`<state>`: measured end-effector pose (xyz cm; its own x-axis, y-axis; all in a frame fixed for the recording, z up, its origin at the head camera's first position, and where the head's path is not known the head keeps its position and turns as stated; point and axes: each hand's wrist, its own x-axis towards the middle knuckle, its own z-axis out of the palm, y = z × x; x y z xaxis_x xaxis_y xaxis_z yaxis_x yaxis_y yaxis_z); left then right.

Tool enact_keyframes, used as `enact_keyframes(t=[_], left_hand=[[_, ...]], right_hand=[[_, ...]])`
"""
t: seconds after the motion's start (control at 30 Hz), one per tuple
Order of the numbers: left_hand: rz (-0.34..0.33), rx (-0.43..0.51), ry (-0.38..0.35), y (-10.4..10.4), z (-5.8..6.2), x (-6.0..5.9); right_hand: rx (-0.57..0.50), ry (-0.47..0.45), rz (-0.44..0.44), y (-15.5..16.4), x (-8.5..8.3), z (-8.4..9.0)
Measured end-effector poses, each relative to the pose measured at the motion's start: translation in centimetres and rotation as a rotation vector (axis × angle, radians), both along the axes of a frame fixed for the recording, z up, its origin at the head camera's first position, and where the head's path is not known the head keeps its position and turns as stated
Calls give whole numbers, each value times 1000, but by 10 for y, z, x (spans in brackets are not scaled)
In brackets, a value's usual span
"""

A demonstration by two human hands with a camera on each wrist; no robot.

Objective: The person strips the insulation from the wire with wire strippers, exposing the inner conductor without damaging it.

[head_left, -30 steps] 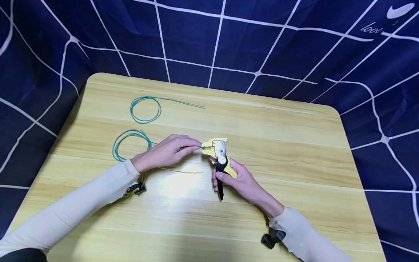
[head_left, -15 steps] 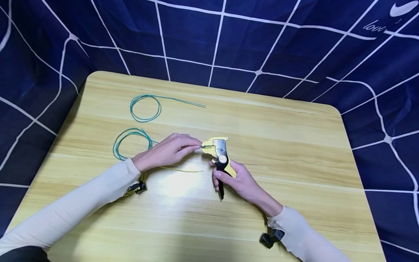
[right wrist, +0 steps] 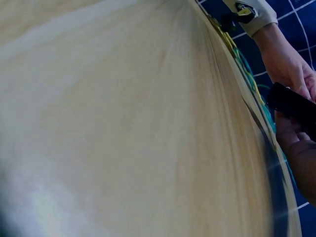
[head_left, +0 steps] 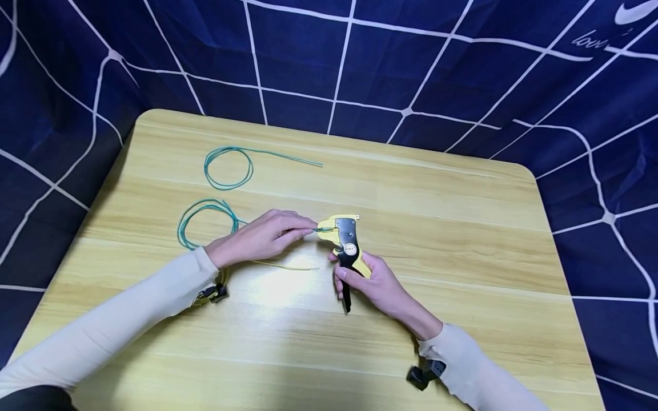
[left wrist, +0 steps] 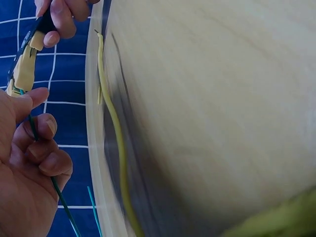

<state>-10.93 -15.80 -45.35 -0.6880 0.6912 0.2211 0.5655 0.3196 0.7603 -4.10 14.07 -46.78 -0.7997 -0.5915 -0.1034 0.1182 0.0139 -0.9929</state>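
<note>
In the head view my right hand (head_left: 377, 282) grips a yellow and black wire stripper (head_left: 350, 233) by its handles, its head up and its mouth facing left. My left hand (head_left: 267, 235) pinches a green wire (left wrist: 63, 200) close to its end, which lies in the stripper's mouth. Left of that hand, a coil of green wire (head_left: 181, 231) runs in under it. The left wrist view shows the wire crossing the palm to the fingertips beside the stripper. In the right wrist view, the black handle (right wrist: 291, 104) shows against the right hand's fingers.
A second green wire coil (head_left: 206, 171) lies farther back on the wooden table (head_left: 462, 228), its straight ends pointing right. A yellow wire (head_left: 288, 266) extends from under the left forearm, its tip near the stripper. Blue cloth (head_left: 298, 63) with white lines surrounds the table.
Both hands and the stripper stay nearly in place. The stripper's face, bright a second ago, looks darker now. The head view has shifted slightly.
</note>
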Motion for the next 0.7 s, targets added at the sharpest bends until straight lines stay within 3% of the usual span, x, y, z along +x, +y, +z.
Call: enact_keyframes(t=[0.7], left_hand=[[-18, 8, 35, 1, 1, -1]], right_hand=[[29, -12, 18, -3, -1, 1]])
